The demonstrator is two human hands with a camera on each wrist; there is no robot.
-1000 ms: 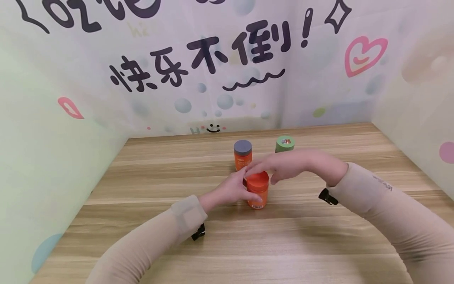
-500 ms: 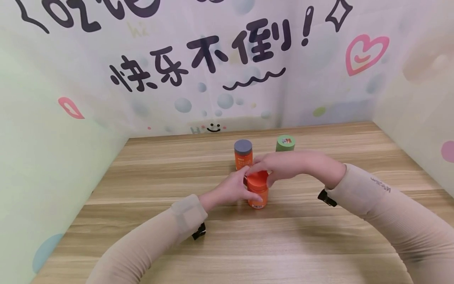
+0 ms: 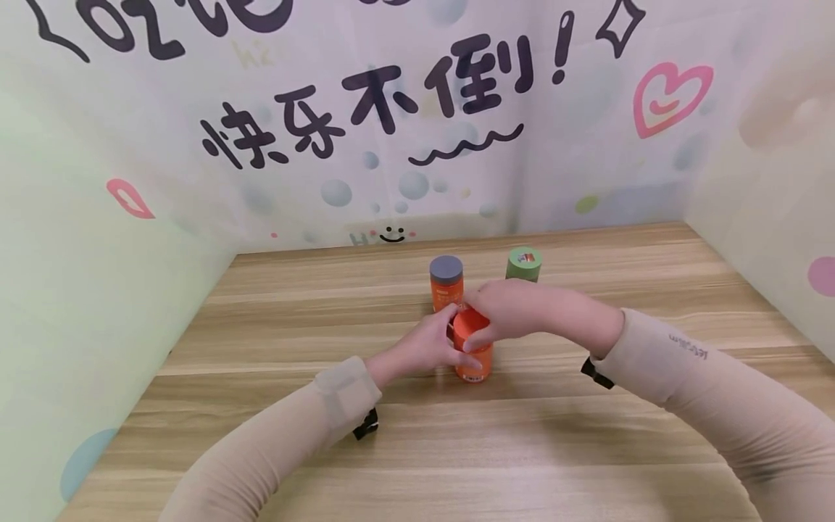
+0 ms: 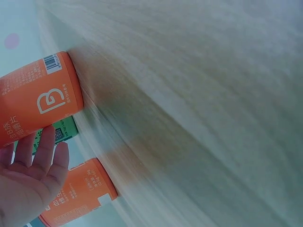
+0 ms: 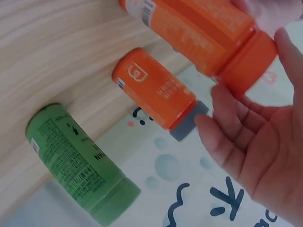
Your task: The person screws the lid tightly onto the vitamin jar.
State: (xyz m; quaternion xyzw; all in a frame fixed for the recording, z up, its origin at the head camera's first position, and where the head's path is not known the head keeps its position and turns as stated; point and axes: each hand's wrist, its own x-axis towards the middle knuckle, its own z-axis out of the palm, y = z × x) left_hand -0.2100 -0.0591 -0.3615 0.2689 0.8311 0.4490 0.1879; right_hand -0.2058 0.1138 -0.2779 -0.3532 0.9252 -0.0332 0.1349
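Note:
An orange bottle [image 3: 473, 371] with an orange-red screw lid [image 3: 470, 319] stands upright on the table. My left hand [image 3: 430, 345] grips its body from the left, fingers behind and thumb in front. From above and the right, my right hand [image 3: 515, 308] holds the lid, its thumb at the near side and fingers at the far side. In the right wrist view, the lid [image 5: 251, 64] sits between thumb and fingers, fitted on the bottle [image 5: 203, 33]. My right hand partly hides the lid in the head view.
Just behind stands a second orange bottle [image 3: 446, 291] with a grey lid [image 3: 446, 269]. A green bottle [image 3: 524, 262] is farther back to the right, partly hidden by my right hand. A printed cloth backdrop [image 3: 300, 196] rises at the wooden table's [image 3: 313, 290] rear edge.
My right hand has come down and closed on the lid, its thumb moving round to the near side. The left hand and the bottles stay in place.

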